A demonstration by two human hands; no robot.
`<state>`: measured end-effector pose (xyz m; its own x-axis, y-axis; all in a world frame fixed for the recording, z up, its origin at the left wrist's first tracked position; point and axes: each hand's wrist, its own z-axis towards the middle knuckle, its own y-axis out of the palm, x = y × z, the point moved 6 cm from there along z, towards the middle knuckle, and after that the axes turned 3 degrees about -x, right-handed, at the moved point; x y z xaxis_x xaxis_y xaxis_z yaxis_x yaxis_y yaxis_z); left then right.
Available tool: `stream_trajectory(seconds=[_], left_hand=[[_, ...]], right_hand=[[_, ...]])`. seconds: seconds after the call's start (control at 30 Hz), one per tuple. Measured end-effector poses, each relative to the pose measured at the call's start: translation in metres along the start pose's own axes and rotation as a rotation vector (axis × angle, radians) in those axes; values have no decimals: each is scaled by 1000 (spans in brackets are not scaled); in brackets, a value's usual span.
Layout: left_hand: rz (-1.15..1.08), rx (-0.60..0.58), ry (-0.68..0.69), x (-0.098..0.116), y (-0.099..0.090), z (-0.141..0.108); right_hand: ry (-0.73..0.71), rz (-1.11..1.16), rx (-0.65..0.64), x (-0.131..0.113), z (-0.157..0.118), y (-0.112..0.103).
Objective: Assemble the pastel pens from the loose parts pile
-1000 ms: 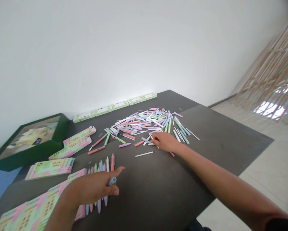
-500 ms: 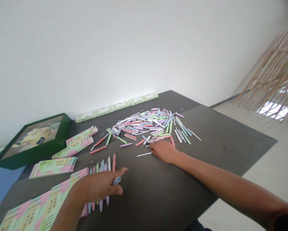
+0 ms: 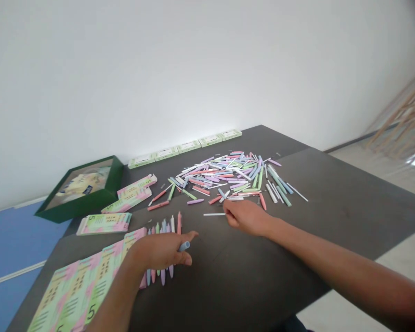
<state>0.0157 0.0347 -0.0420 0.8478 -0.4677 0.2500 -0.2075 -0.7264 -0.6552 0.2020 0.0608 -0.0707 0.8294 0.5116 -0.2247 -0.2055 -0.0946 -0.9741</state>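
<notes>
Head view: dark table (image 3: 332,198) along white wall (image 3: 207,69), stretching right past the pen pile (image 3: 224,173) towards pale floor (image 3: 408,249); your left hand (image 3: 160,251) pinching a blue barrel (image 3: 184,246), your right hand (image 3: 247,216), grip undeterminable, at the pile's near edge.

Lined-up pens (image 3: 173,224) part-hidden (left hand (image 3: 162,251)) — slats (image 3: 408,109) blurred.

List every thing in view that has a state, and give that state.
Green box: open, filled
Left hand: holding blue barrel
Blue barrel: held, near end open
Right hand: fingers bent, hold unclear
Pen parts: loose, heaped
White rod: lying flat
</notes>
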Motion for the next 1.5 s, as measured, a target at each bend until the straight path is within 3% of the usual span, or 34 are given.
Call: stream_trajectory(seconds=[0.13, 0.27, 0.43, 0.73, 0.83, 0.93, 1.07, 1.13, 1.23, 1.37, 1.5], left_hand=[[-26, -5, 27, -1, 2, 2], [-49, -2, 26, -1, 3, 2], [-65, 4, 17, 1, 2, 0], [-37, 11, 8, -4, 6, -1], [-57, 10, 21, -5, 7, -1], [-48, 9, -10, -6, 6, -1], [-40, 6, -42, -2, 4, -2], [-48, 11, -43, 0, 3, -3], [-51, 13, -28, 0, 3, -4], [-46, 8, -37, -2, 5, -3], [-68, 24, -29, -4, 5, -2]], right_hand=[[-152, 335, 62, -22, -16, -33], [-174, 490, 62, -34, -25, -45], [-192, 438, 42, -45, -27, -38], [-199, 251, 127, -75, -46, -21], [-177, 283, 141, -65, -55, -26], [-90, 248, 155, -34, -54, -27], [94, -5, 79, 19, -35, -2], [131, -123, 32, 33, -27, 13], [144, -207, 34, 38, -24, 25], [154, -239, 49, 34, -24, 27], [127, -228, -16, 33, -20, 29]])
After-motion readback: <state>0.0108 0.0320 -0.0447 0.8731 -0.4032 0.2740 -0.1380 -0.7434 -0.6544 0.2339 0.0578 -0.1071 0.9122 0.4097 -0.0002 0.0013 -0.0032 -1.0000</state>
